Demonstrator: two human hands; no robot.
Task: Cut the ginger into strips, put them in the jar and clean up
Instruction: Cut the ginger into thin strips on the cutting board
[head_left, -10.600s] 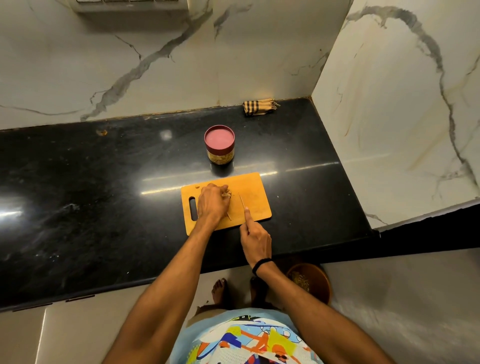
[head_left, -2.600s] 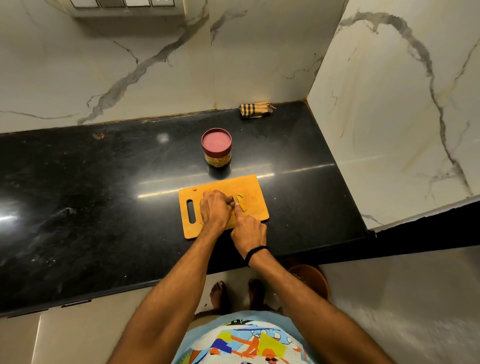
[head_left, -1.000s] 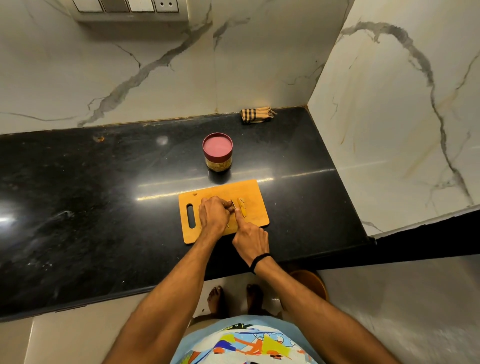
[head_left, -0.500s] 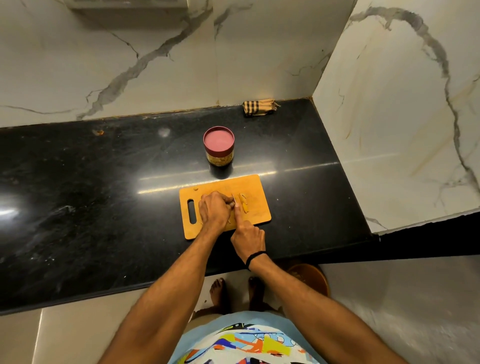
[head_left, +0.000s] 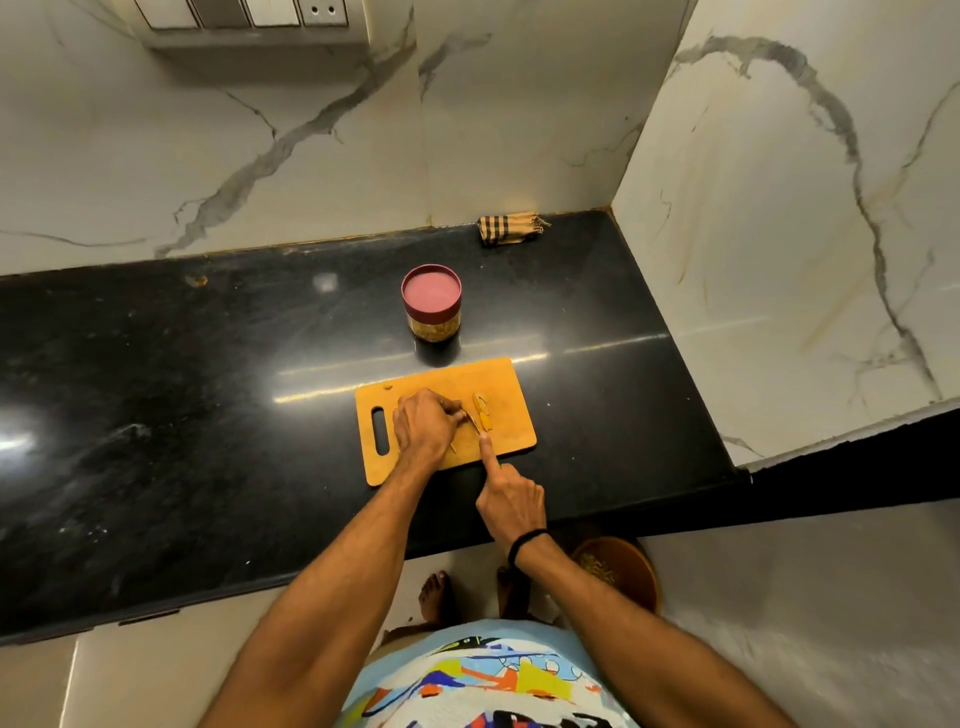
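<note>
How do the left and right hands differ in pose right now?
The left hand lies fully over the orange wooden cutting board, fingers curled on the ginger piece; the right hand sits off its near edge, over the black counter. Left shows no straight finger; right's forefinger runs out along the small knife. Only the right wrist wears a black band. Both meet at the blade.

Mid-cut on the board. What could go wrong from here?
1. The left hand pins the ginger right beside the knife; a slip could nick it.
2. The right hand guides the blade with one extended index finger, so its grip may be weak.
3. The jar has its lid on; the strips can't go in yet.
</note>
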